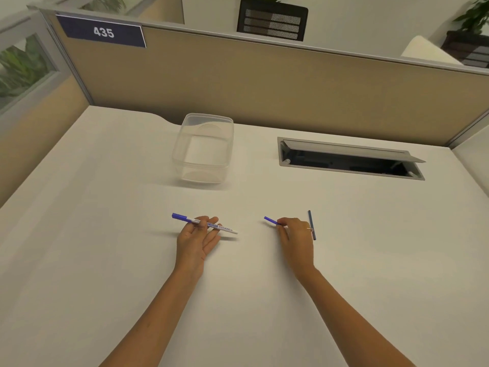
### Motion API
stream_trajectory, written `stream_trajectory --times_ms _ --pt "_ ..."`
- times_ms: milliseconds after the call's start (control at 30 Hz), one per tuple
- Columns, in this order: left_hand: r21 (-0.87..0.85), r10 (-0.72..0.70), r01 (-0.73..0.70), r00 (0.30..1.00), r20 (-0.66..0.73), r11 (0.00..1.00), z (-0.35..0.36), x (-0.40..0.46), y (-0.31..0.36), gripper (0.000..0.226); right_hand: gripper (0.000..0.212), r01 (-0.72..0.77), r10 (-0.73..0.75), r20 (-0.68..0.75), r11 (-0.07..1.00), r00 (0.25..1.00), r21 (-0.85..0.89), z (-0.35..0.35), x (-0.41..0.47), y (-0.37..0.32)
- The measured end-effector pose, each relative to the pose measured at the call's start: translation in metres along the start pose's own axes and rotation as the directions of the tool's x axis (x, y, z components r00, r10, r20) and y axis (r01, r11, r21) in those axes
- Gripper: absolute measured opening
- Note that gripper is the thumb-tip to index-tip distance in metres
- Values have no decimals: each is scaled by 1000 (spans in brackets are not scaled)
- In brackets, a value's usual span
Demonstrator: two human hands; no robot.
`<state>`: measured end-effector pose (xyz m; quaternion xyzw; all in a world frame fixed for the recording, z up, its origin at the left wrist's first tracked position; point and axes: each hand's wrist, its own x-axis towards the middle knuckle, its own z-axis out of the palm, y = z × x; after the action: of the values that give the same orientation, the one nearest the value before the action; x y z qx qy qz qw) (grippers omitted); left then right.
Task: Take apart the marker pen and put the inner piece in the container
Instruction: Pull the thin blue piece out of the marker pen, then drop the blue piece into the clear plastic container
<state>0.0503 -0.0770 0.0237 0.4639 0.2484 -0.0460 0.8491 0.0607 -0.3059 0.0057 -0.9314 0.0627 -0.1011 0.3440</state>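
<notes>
My left hand (197,238) holds the marker body (209,225), its fingers (209,221) curled loosely around the white barrel. The blue cap end points far-left and the open, pale end points right, just above the desk (105,234). My right hand (296,233) is pinched shut on a short blue piece (271,221) that sticks out to the left of my fingertips; I take it for the marker's plug or tip section, though it is too small to be sure. Just right of that hand, a thin dark blue rod (312,225) lies on the desk, pointing near to far. I judge it to be the inner piece, already out of the barrel. The clear container (203,149) stands farther away, toward the left of centre, well apart from both hands, and looks empty.

The main risk, as I see it, is dropping the wrong part in the container: the blue piece in my right hand is closer to hand than the rod, and both are blue. The rod is thin and round, so a brush from my right wrist could roll it right, or toward the open cable hatch (349,160) beyond it, where it would be lost. My right hand is occupied, so I must set its piece down first; laid carelessly, it could knock the rod. The rod may also be inky and could mark the pale desk or my fingers if I squeeze it hard. The container is light and could slide if I bump its rim.
</notes>
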Motion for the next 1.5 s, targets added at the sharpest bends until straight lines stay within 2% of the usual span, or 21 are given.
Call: stream_trajectory --times_ms 100,167,233,300,367,500,567,633,733,833,1067,1167,1267,1367,1500 --pt "123 3 4 999 -51 992 9 3 4 7 9 91 -97 -50 991 994 -98 7 -5 9" --pt "254 99 -85 994 -43 963 20 5 9 5 8 111 -122 -71 984 990 -142 10 -7 10" --pt "469 250 -253 966 70 846 32 7 16 1 7 117 -130 -74 980 989 -161 12 -6 10" --pt "600 325 -401 916 237 692 45 7 21 4 7 122 -136 -71 977 988 -173 12 -6 11" --pt "608 376 -513 858 350 605 59 6 23 4 8 128 -143 -69 974 987 -186 12 -6 13" --pt "591 487 -638 766 420 494 75 8 23 14 8 125 -141 -68 972 988 -201 13 -6 12" --pt "637 466 -651 752 466 413 74 12 18 12 9 121 -137 -63 971 989 -207 14 -6 12" --pt "701 387 -626 774 502 341 70 16 10 10 9 119 -135 -63 971 989 -209 14 -5 13" --pt "742 334 -558 826 453 372 62 20 5 11 9 122 -138 -60 968 989 -218 14 -5 12" --pt "745 348 -533 841 414 401 60 21 9 10 9 112 -128 -58 968 990 -223 14 -5 11" --pt "580 539 -605 783 309 546 63 11 29 9 7 122 -143 -71 963 987 -242 14 -6 11" --pt "563 598 -650 739 310 511 64 8 29 9 7 127 -150 -75 960 986 -250 14 -6 11" --pt "617 580 -674 712 396 406 57 10 18 12 7 120 -142 -72 962 987 -245 14 -6 11" --pt "700 447 -649 743 498 298 46 13 -1 15 7 115 -136 -72 964 988 -241 14 -6 10" --pt "714 431 -634 756 493 296 46 15 -3 13 8 111 -131 -68 964 989 -243 14 -6 9"
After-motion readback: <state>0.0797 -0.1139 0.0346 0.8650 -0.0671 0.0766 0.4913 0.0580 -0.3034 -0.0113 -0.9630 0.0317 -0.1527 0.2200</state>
